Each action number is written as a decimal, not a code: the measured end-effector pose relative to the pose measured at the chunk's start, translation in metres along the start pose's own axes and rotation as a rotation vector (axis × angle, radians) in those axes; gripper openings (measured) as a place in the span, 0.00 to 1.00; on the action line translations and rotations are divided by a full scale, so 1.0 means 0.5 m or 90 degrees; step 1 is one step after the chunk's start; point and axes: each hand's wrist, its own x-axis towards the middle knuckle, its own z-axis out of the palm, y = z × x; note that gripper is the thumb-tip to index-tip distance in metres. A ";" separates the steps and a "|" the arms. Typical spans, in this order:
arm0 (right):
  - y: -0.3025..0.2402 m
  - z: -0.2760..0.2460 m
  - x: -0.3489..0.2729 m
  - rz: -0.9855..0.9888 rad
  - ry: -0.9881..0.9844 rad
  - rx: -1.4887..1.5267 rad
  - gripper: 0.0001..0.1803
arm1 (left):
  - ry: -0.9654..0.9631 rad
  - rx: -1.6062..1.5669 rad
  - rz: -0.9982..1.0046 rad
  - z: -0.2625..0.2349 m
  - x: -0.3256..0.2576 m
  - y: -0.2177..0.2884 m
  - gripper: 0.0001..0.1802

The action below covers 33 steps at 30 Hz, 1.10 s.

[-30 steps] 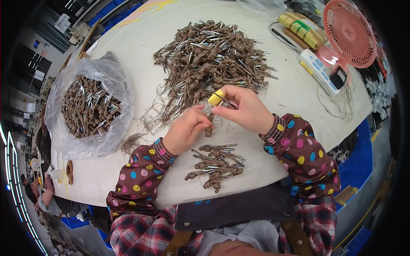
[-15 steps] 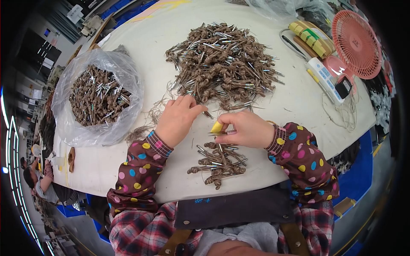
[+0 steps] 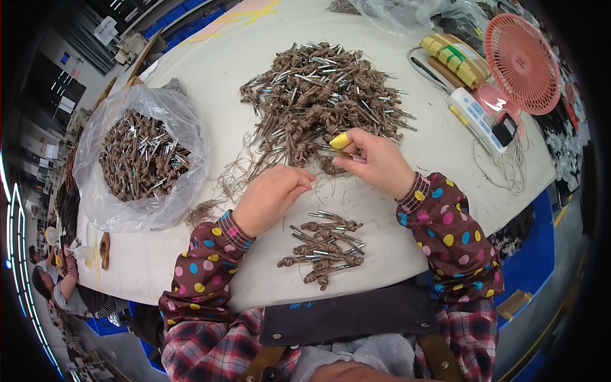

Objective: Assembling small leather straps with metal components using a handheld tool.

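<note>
A big heap of brown knotted cords with metal tips (image 3: 324, 95) lies across the table's middle. My right hand (image 3: 382, 167) is at its near edge, a yellow cover on one fingertip, thumb and finger pinched; what sits between them is too small to name. Left of it, my left hand (image 3: 270, 194) is closed with fingertips together just below the heap. Whatever it may hold is hidden. Closer to me lies a small group of the same knotted cords (image 3: 324, 245), touched by neither hand.
An open clear plastic bag (image 3: 191, 137) full of similar cords stands at the left, loose fibres (image 3: 232, 175) beside it. To the right are a pink fan (image 3: 523, 63), a white power strip (image 3: 474, 114) and a yellow-wrapped bundle (image 3: 455, 58). A person (image 3: 67, 283) sits far left.
My right hand has moved from above the small group up to the heap's near edge. My left hand has drawn back from the heap toward me. The small group has an added cord at its top.
</note>
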 end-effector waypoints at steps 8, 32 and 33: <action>0.041 0.008 -0.004 -0.096 -0.091 -0.280 0.15 | 0.053 0.158 -0.051 0.003 0.024 0.014 0.11; -0.002 0.007 -0.008 -0.208 0.071 -0.186 0.21 | -0.070 -0.515 -0.280 -0.005 -0.003 -0.005 0.10; -0.003 0.008 -0.009 -0.254 0.076 -0.258 0.19 | -0.073 -0.513 -0.282 -0.008 -0.005 -0.009 0.10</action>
